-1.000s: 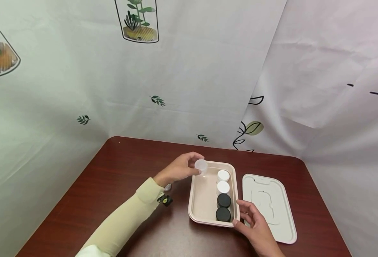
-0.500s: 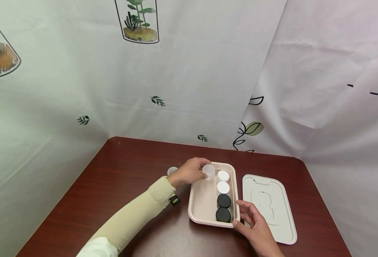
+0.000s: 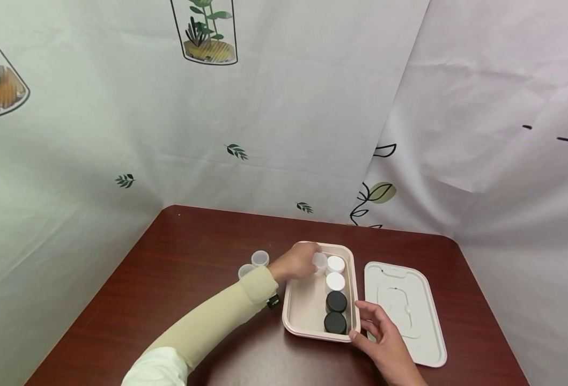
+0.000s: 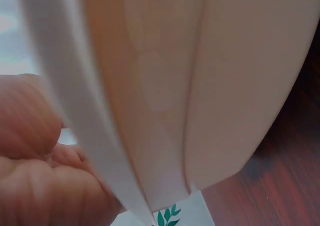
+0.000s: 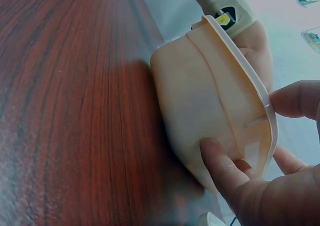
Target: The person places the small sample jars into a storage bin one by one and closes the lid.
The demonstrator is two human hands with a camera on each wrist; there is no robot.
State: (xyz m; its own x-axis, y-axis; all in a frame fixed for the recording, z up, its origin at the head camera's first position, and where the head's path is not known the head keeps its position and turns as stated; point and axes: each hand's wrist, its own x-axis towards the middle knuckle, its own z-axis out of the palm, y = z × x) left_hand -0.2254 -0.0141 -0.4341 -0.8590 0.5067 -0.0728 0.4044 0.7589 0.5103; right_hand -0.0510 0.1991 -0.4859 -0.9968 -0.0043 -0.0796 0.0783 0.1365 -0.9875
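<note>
In the head view my left hand (image 3: 300,261) reaches over the far left part of a pale pink plastic box (image 3: 308,336). It holds a small translucent jar (image 3: 319,262) low inside, beside a white-lidded jar (image 3: 335,264). From the left wrist view, the box wall hides that jar. Another white-lidded jar (image 3: 335,282) and two black-lidded jars (image 3: 336,323) continue the row along the right side. My right hand (image 3: 382,340) grips the near right corner of the box. The right wrist view shows its fingers (image 5: 220,166) against the outer wall and rim.
Two more translucent jars, a far one (image 3: 260,258) and a nearer one (image 3: 246,271), stand on the table left of the box; my left sleeve partly covers the nearer. A pale box lid (image 3: 404,316) lies on the right. White printed cloth (image 3: 284,134) hangs behind the brown table (image 3: 206,236).
My left hand has moved right and lower into the box, bringing the translucent jar close to the far white-lidded one. Both jars left on the table have come into view. My right hand stays put.
</note>
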